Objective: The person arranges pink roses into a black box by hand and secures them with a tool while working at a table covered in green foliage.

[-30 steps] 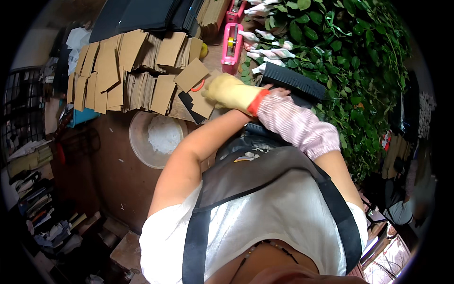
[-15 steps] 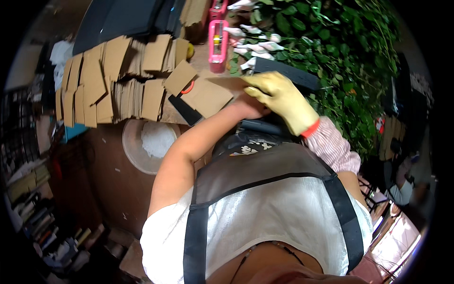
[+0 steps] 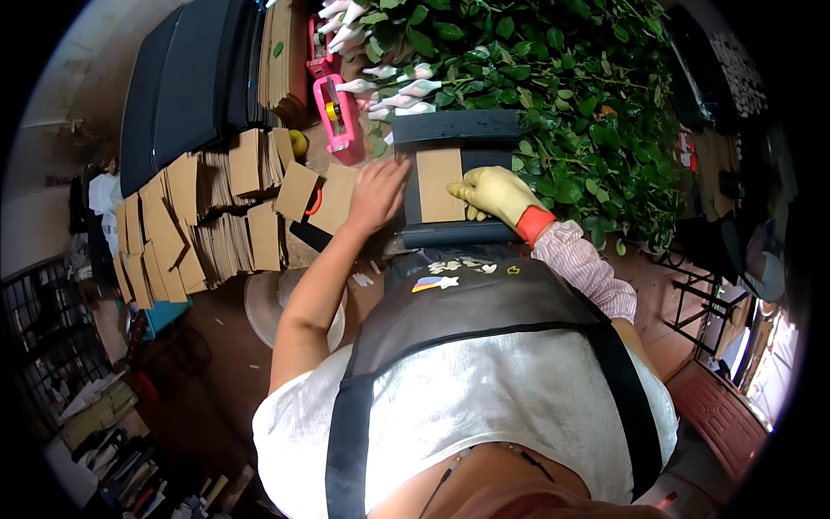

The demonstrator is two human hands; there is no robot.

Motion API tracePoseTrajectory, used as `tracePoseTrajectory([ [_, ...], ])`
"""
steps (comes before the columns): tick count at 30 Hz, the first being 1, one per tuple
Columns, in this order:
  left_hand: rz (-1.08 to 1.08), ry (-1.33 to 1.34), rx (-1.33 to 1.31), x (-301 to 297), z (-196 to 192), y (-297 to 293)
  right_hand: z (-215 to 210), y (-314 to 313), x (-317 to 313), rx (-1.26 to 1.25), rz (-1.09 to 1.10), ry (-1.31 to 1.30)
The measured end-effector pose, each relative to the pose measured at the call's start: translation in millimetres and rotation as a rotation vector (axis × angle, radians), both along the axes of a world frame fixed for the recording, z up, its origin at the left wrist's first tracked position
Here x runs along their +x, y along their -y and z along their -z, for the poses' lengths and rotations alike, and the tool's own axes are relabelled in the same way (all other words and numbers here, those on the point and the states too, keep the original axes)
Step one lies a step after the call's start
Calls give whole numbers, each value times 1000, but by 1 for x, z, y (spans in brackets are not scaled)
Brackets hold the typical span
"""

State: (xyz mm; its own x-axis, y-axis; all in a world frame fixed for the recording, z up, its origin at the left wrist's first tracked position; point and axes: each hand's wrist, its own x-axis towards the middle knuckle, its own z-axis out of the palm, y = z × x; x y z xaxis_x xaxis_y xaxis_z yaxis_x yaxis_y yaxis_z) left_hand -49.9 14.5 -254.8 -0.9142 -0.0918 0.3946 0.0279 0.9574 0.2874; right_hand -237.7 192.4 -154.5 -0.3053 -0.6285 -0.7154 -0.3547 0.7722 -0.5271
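Observation:
A tan cardboard piece [image 3: 440, 177] lies on a dark ridged sheet [image 3: 413, 186] in front of me. The sheet has one raised flap on its far side [image 3: 454, 127] and another on its near side [image 3: 462, 234]. My left hand [image 3: 379, 192] is bare and open, its fingers stretched over the sheet's left edge. My right hand [image 3: 497, 197] wears a yellow glove with a red cuff. Its curled fingers pinch the right edge of the cardboard piece, though the fingertips are partly hidden.
Leafy stems [image 3: 588, 130] with net-wrapped buds [image 3: 415, 88] cover the far right. Pink tape dispensers [image 3: 337, 119] stand beyond my left hand. Stacked cardboard pieces [image 3: 186, 212] and black sheets [image 3: 194, 78] fill the left. A round tub [image 3: 259, 311] sits below the table edge.
The cardboard piece, raised and tilted in my right hand before, now lies flat on the dark sheet. My left hand has come out from under the right and moved left onto the sheet's edge.

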Motion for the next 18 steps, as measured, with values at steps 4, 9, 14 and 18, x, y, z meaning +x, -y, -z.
tracePoseTrajectory([
  [4, 222, -101, 199, -16, -46, -14, 0, -2, 2, 0, -125, -180],
  [9, 160, 201, 155, -19, -46, -28, -19, 2, -5, -262, -483, -522],
  [14, 119, 134, 149, -27, -51, -42, -40, 38, -137, -306, -77, -1078],
  [18, 97, 165, 166, -26, -48, -45, 21, 20, -209, -45, -40, -1470],
])
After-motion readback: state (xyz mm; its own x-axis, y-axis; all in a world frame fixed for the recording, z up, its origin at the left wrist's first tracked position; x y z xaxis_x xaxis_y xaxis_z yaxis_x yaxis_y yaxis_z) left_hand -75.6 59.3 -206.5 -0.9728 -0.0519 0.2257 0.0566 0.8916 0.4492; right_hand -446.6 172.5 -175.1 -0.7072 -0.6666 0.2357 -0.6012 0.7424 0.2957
